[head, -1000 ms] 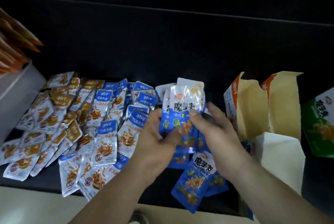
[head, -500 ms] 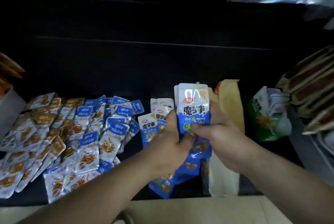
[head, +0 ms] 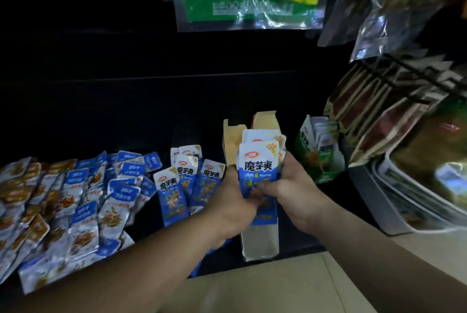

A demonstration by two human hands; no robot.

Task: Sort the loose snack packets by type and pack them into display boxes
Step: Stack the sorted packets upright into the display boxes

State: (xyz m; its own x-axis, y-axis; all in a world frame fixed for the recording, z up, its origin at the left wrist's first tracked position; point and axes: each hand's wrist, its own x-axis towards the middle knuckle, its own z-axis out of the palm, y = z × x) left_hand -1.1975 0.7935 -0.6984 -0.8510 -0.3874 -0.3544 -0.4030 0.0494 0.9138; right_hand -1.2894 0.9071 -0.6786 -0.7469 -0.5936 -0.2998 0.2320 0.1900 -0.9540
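Both hands, left hand (head: 233, 201) and right hand (head: 290, 191), were clamped together around a stack of blue packets (head: 257, 168), right above the open box (head: 260, 242). Looked light, floppy and slick, so I'd squeeze the stack's sides.

hands (head: 267, 194) gripping blue packets (head: 257, 161), apparently over box (head: 260, 244)

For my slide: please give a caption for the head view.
Both hands hold a stack of blue packets above an open box.

I saw the loose packets (head: 75, 201) spread left on the shelf (head: 252, 100); the open display box (head: 260, 242) sat right of them, a filled box (head: 319, 153) further right.
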